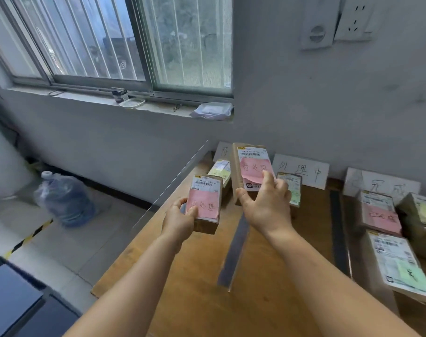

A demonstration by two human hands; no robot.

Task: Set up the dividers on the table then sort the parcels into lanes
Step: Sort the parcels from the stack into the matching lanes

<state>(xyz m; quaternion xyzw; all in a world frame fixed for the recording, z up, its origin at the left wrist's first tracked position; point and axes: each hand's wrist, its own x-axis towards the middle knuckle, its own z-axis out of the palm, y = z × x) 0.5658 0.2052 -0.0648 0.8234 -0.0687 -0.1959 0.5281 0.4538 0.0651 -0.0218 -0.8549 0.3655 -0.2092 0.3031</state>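
over the table's (199,288) far left corner, the left hand (179,221) gripped a small parcel (206,203) with a pink note, fingers curled round its near end. the right hand (268,203) held a taller pink-noted parcel (251,166) upright, thumb and fingers clasping its lower part, beside a clear divider (234,254).

Two pink-labelled parcels held over the bench's far left corner

The left hand (179,221) grips a small brown parcel (206,203) by its near left edge; the right hand (268,203) holds a taller brown parcel (249,166) upright. Both parcels carry a shipping label and a pink note. Two dark divider strips (234,254) (338,234) run front to back on the bench (195,288). White lane signs (300,170) lean against the wall at the far edge. More parcels (399,261) lie near the right edge.
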